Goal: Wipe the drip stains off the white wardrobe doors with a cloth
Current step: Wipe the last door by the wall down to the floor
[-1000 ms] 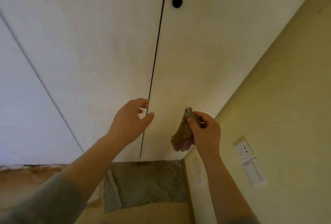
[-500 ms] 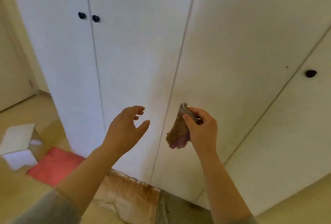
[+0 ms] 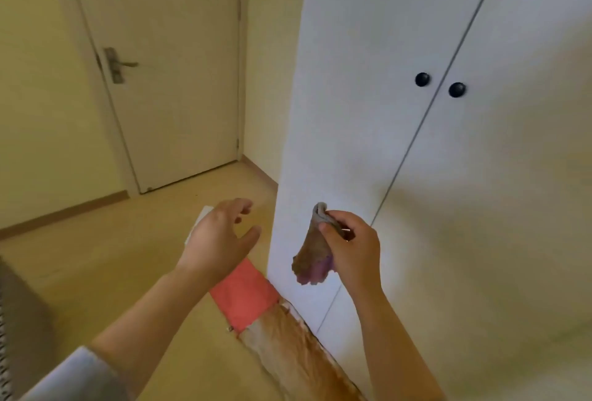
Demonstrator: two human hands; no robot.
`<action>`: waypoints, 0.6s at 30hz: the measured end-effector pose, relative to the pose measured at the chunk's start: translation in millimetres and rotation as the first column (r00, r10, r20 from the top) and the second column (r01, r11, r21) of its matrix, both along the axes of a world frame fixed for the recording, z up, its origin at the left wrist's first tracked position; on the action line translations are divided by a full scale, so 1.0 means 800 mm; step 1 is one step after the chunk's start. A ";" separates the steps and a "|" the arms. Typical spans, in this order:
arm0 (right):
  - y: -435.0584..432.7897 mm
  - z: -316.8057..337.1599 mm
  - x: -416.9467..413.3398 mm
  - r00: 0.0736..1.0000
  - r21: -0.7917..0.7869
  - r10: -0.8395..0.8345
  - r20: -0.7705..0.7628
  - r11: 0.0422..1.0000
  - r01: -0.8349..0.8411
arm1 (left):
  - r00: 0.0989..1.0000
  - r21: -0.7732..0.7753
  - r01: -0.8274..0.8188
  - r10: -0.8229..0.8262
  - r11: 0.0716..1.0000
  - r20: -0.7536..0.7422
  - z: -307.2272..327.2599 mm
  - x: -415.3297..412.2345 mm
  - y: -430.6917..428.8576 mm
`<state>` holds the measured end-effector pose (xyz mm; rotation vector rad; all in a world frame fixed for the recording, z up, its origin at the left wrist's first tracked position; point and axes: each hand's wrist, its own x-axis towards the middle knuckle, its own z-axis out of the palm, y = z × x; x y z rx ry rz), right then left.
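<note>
Right hand (image 3: pixel 352 250) pinches the seemingly limp, light cloth (image 3: pixel 310 256) (by its bunched top) near the wardrobe door (image 3: pixel 352 112); left hand (image 3: pixel 217 237) spread, empty.

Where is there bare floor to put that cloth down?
The cloth, held by the right hand, could go on the wide floor between the door and the left hand. The wardrobe foot is crowded: red mat, stained sheet, a white item.

Head view, downward, near wardrobe doors (image 3: pixel 368 112)
</note>
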<state>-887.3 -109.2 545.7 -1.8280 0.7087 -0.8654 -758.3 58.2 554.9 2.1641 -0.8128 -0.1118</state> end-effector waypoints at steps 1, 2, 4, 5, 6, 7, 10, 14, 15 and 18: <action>-0.002 -0.009 0.033 0.999 0.006 0.042 -0.005 0.999 -0.041 | 0.999 0.010 -0.036 0.036 0.999 -0.003 -0.008 0.025 0.004; -0.004 -0.018 0.067 0.997 0.010 0.077 -0.009 0.997 -0.077 | 0.997 0.020 -0.073 0.073 0.997 -0.005 -0.014 0.051 0.007; -0.012 -0.035 0.132 0.988 0.040 0.151 -0.026 0.988 -0.150 | 0.990 0.049 -0.142 0.143 0.989 -0.011 -0.025 0.098 0.012; -0.014 -0.043 0.161 0.980 0.038 0.196 -0.043 0.980 -0.195 | 0.984 0.064 -0.173 0.174 0.983 -0.024 -0.031 0.119 0.015; -0.016 -0.051 0.197 0.969 0.038 0.241 -0.059 0.970 -0.239 | 0.978 0.077 -0.202 0.205 0.976 -0.036 -0.037 0.146 0.019; -0.017 -0.056 0.219 0.961 0.039 0.264 -0.076 0.964 -0.262 | 0.974 0.083 -0.219 0.223 0.972 -0.047 -0.042 0.162 0.021; -0.016 -0.076 0.304 0.940 0.084 0.321 -0.118 0.946 -0.313 | 0.956 0.110 -0.277 0.285 0.955 -0.073 -0.055 0.233 0.033; -0.008 -0.118 0.409 0.899 0.145 0.387 -0.205 0.920 -0.364 | 0.938 0.151 -0.308 0.326 0.939 -0.118 -0.088 0.337 0.050; -0.005 -0.129 0.433 0.893 0.146 0.389 -0.228 0.920 -0.364 | 0.937 0.161 -0.304 0.325 0.939 -0.129 -0.096 0.363 0.052; 0.005 -0.166 0.505 0.899 0.168 0.345 -0.271 0.936 -0.309 | 0.946 0.197 -0.256 0.287 0.947 -0.150 -0.125 0.451 0.063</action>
